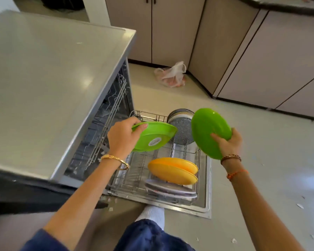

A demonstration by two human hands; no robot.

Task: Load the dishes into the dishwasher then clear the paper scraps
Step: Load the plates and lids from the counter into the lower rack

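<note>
Head view, looking down over a dishwasher (90, 124) with its door dropped open and the lower rack (134, 171) pulled out over the door. The left hand (122, 136) grasps a green plate (152, 136) by its near rim: the thumb lies over the top edge and the fingers (143, 126) curl round it, so the plate hangs underside up, a round white label showing, tilted over the left half of the rack. The right hand (228, 142) holds a second green plate (209, 132) nearly on edge, off the right side of the rack; its fingers (218, 138) are spread across the plate's face while the thumb wraps the far rim. Neither plate touches the rack.

In the rack, two yellow plates (172, 171) lean together near the middle. Just in front of them, toward the person, lie pale grey plates (170, 190), stacked at a slant. At the far end stand speckled grey plates (182, 126), partly hidden behind the left hand's plate.

Paper scraps (299, 205) dot the floor to the right of the door, and a few more lie near the dishwasher's front corner. A thin plastic bag (170, 75) sits on the floor against the cabinets (170, 29). The grey table (43, 73) above the dishwasher fills the left of the view. A bangle (114, 160) circles the left wrist, thread bands (231, 158) the right.
</note>
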